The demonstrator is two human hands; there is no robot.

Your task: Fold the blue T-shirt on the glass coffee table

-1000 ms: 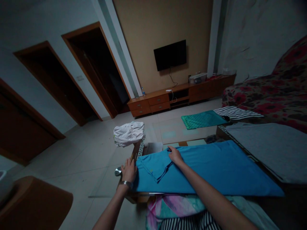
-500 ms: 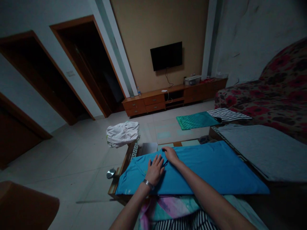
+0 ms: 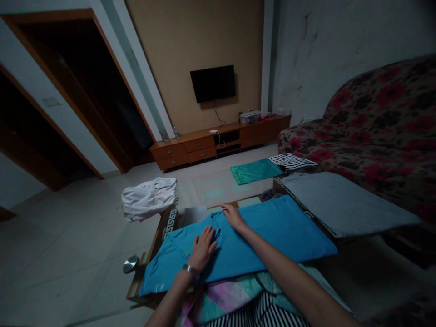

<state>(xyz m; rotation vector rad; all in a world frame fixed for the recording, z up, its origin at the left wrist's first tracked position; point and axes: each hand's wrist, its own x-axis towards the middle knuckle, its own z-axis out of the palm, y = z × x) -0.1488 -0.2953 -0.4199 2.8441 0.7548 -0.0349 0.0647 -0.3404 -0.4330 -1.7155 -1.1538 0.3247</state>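
Observation:
A blue shirt, folded into a long flat shape, lies across the low table in front of me. My left hand rests flat on its left half, fingers spread, beside a thin dark strap on the cloth. At the shirt's far edge is my right hand, its fingers reaching out loosely with no cloth visibly gripped between them. The wrist of my left hand bears a metal bracelet.
A white garment sits at the table's far left corner, a grey folded cloth to the right. Beyond are a green folded cloth, a striped cloth and a floral sofa. A metal knob juts out at left.
The view has turned right, so everything sits further left. My right hand has shifted slightly right along the shirt's far edge, away from the strap, and its fingers have straightened.

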